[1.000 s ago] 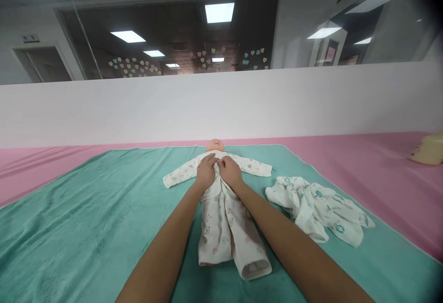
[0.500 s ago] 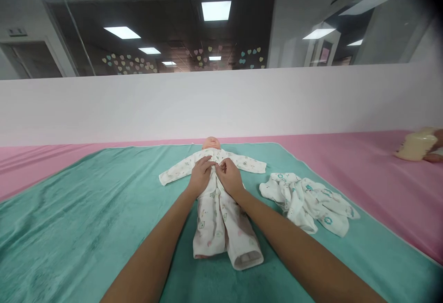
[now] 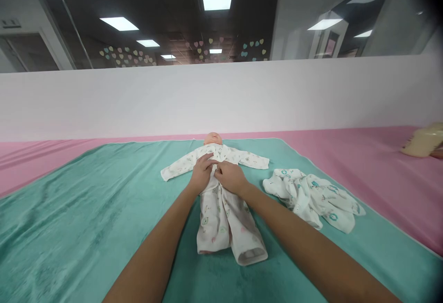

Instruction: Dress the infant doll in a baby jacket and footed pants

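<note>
Grip hard to read

The left hand [image 3: 201, 174] lies on the patterned outfit [image 3: 213, 220], fingers nearly straight; any hold is unclear. The doll [image 3: 212, 139] wearing it lies on a teal blanket [image 3: 104, 201]. The right hand [image 3: 231, 176] curls inward, grip hidden. Rightward: a crumpled garment [image 3: 316, 197]; a yellowish object [image 3: 422, 141], cut off.

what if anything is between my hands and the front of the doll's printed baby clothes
Nothing visible: the left hand and right hand both touch the front of the printed baby clothes on the doll. The crumpled white garment lies apart, to the right.
</note>
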Demonstrator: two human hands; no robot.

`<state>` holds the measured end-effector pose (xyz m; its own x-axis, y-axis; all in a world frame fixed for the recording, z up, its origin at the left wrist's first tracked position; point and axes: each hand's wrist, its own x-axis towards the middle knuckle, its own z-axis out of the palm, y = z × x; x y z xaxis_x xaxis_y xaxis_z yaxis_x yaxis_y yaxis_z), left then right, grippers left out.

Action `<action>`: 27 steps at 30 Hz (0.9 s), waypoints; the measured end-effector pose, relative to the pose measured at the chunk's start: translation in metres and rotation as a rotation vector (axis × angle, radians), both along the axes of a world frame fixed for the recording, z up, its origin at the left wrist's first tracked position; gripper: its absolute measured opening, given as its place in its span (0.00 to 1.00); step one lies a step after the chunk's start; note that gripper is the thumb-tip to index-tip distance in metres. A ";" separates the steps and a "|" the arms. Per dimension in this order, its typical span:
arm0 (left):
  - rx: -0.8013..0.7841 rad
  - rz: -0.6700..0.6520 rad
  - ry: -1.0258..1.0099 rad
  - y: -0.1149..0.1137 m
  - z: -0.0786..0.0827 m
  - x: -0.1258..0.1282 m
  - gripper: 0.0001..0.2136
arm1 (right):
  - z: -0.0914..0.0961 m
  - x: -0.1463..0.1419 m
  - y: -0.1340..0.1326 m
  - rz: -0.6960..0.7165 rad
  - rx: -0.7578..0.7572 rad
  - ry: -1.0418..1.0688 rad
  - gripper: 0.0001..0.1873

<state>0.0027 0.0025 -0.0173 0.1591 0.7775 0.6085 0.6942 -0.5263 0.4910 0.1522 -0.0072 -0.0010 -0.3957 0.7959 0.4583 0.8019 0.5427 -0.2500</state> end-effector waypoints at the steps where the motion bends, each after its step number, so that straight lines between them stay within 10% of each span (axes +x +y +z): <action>1: 0.003 0.002 -0.003 0.000 0.000 0.000 0.17 | -0.001 0.003 0.002 0.030 -0.015 0.047 0.10; 11: 0.039 0.074 0.113 -0.004 0.004 0.006 0.16 | -0.011 0.015 0.018 0.228 -0.081 0.449 0.12; 27: -0.152 0.203 0.098 -0.018 0.017 0.027 0.15 | -0.018 0.012 0.024 0.222 0.052 0.457 0.11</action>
